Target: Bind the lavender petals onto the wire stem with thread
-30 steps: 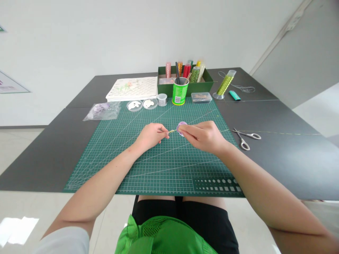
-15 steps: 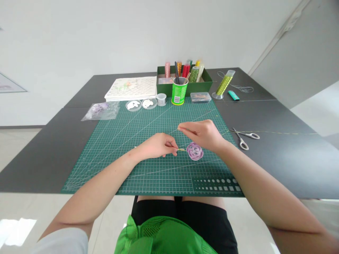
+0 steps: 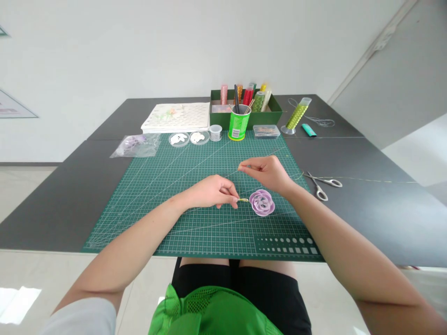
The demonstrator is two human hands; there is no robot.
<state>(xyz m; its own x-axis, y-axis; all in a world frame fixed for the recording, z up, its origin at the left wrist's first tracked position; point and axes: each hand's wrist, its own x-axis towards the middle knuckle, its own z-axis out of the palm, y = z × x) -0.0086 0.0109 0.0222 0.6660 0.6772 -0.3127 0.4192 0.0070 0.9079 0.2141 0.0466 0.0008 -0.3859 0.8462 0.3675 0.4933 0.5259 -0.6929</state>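
Observation:
A purple layered-petal flower (image 3: 262, 203) hovers just over the green cutting mat (image 3: 174, 232), its face turned up toward me. Its short stem (image 3: 243, 199), wrapped in yellow-green, is pinched by my left hand (image 3: 220, 191) between thumb and fingers. Higher and to the right, my right hand (image 3: 265, 171) is closed in a pinch with the fingertips pointing left. A thin gold-green thread (image 3: 366, 179) runs in from the right past the scissors toward that hand. The stretch between fingertips and stem is too fine to make out.
Scissors (image 3: 321, 186) lie open right of the mat. At the back are a green can (image 3: 239, 123) of sticks, a box (image 3: 268, 119) of thread spools, a green spool (image 3: 296, 116), dishes of white pieces (image 3: 179, 138), a plastic bag (image 3: 136, 145) and a white stack (image 3: 174, 117).
My left hand and the flower have shifted a little to the right, and the flower shows larger. The right hand stays pinched, only slightly moved. The whole view has shifted slightly.

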